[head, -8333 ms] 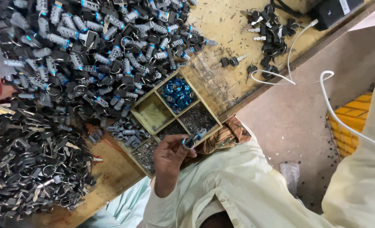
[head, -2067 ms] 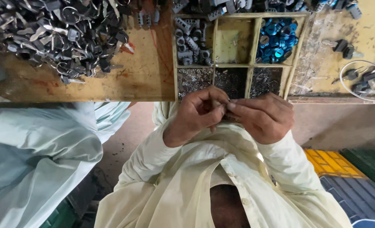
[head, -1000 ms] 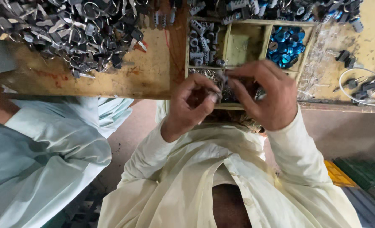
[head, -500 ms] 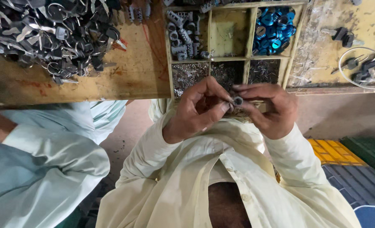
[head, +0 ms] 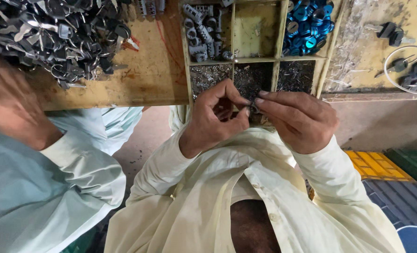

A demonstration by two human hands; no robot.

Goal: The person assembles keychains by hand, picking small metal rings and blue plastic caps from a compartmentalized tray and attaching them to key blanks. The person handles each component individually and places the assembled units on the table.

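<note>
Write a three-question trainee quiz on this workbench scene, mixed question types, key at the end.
1. True or false: the left hand and right hand pinch one small dark part between their fingertips.
2. Which compartment of the wooden tray holds the blue caps? A) upper right B) upper middle C) lower left
3. Fill in: the pile of dark keys lies on the workbench to the ____ of the tray.

Key: 1 true. 2 A. 3 left.
</note>
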